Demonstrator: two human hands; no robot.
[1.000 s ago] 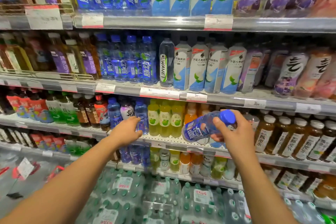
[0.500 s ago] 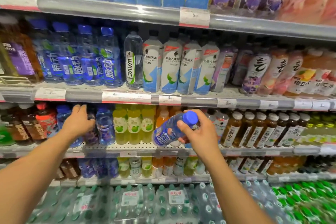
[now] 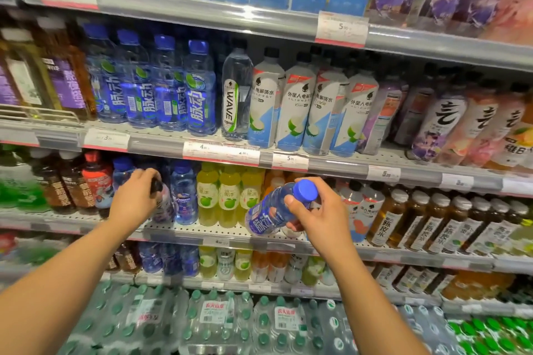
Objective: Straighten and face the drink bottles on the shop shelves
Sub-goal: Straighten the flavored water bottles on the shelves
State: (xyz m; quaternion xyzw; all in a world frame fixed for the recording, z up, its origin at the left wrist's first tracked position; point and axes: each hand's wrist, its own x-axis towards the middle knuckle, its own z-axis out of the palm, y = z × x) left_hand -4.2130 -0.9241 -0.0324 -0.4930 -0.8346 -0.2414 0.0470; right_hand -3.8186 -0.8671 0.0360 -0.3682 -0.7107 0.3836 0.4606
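The person appears mid-way through re-slotting a stray drink. The right hand (image 3: 314, 213) holds a blue-capped, blue-labelled clear plastic bottle (image 3: 271, 214), tilted, in front of the third shelf (image 3: 230, 232) near its middle. The left hand (image 3: 135, 199) curls over a dark-capped purple-labelled bottle (image 3: 163, 201) standing toward that shelf's left end. Next, the dark-capped bottle probably needs shifting to open a gap. On the shelf above, four matching blue bottles (image 3: 199, 89) stand in front; beside the held one, three yellow-green bottles (image 3: 227, 196).
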